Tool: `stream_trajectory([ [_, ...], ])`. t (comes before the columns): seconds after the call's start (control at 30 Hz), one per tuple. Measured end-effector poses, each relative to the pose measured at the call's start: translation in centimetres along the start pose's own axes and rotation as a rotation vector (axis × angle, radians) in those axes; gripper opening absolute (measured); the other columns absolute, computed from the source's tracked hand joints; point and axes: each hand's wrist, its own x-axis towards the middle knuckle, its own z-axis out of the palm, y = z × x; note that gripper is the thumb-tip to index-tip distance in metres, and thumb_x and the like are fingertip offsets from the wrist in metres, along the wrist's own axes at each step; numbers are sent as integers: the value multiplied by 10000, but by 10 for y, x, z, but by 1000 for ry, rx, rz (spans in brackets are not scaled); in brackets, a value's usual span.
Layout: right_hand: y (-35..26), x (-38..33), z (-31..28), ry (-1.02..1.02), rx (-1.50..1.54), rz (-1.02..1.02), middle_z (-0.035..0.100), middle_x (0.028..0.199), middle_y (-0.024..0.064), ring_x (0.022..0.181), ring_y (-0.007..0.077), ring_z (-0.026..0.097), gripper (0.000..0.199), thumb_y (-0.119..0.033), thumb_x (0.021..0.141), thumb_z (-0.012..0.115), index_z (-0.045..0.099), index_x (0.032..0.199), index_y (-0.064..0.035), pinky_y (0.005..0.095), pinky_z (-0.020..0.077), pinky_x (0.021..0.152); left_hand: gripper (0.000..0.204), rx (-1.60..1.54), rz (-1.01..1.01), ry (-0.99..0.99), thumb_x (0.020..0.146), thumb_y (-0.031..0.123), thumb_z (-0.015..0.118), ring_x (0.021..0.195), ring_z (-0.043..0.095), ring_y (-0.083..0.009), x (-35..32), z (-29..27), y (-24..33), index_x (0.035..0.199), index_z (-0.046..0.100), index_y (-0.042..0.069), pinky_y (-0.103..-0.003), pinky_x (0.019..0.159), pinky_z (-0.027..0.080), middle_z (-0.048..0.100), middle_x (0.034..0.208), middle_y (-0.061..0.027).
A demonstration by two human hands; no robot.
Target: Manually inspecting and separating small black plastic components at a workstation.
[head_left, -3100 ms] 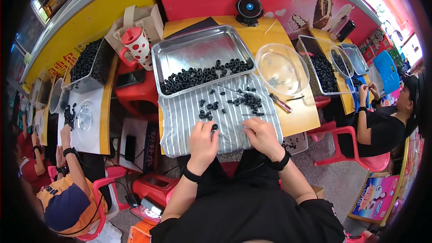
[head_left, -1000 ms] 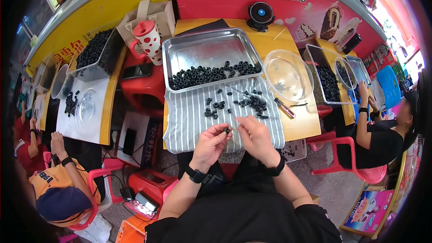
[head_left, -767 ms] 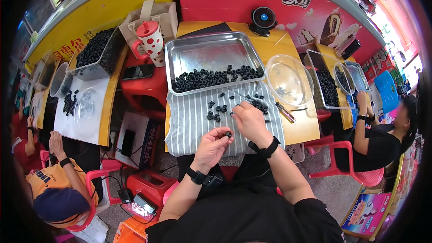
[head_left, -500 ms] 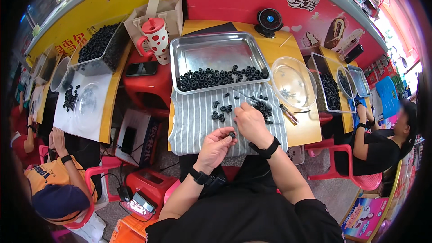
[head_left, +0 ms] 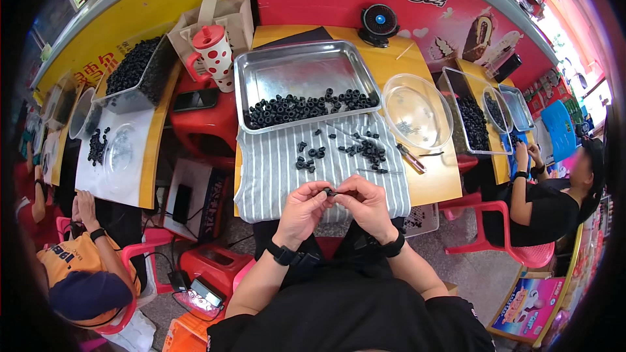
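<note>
My left hand and my right hand meet above the near edge of a grey striped cloth. Together their fingertips pinch a small black ring. More loose black rings and a darker cluster lie on the cloth just beyond my hands. A steel tray behind the cloth holds a long row of black rings. Each of my wrists wears a black band.
A clear plastic bowl and a small tool sit right of the cloth. A fan and a dotted cup stand at the back. Other people work at tables on the left and right. Red stools surround me.
My right hand reached out to the rings on the cloth and has come back to meet my left hand, both now pinching a ring together.
</note>
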Motion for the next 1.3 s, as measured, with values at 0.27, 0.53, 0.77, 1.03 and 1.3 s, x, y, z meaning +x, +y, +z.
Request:
stream_trajectory([
  [0.27,0,-1,6,9,-166,-129,630,865,73,771,127,645,133,86,793,697,649,902,26,245,522,653,224,57,-17,9,937,-4,607,971,649,-170,-2,-4,-2,1158,639,-21,-313,895,533,675,1063,-94],
  [0.53,0,-1,1,-40,-97,-53,621,827,64,753,126,648,122,62,784,720,642,868,21,245,524,636,224,85,10,-46,931,-25,601,1003,638,-175,-2,-3,-1,1150,645,-42,-309,892,537,639,1085,-84],
  [0.77,12,1,-8,-120,23,47,585,779,32,678,85,559,135,42,765,751,632,819,9,223,433,576,211,138,-4,-68,916,-64,594,934,617,-144,-4,-6,0,1114,665,-48,-271,832,526,604,1033,-64],
  [1.03,12,9,-11,-177,-134,-44,565,738,28,647,82,513,170,51,745,760,595,750,7,243,386,546,212,272,42,-48,922,-49,587,918,614,-123,-3,0,0,1117,670,-43,-245,811,520,606,992,-53],
  [1.3,-3,15,-2,-160,-432,-167,547,684,63,557,180,550,171,20,714,751,584,725,-15,312,415,496,271,161,-48,-90,941,-15,580,997,637,-163,0,-1,4,1198,612,-95,-275,857,530,633,1117,-101],
])
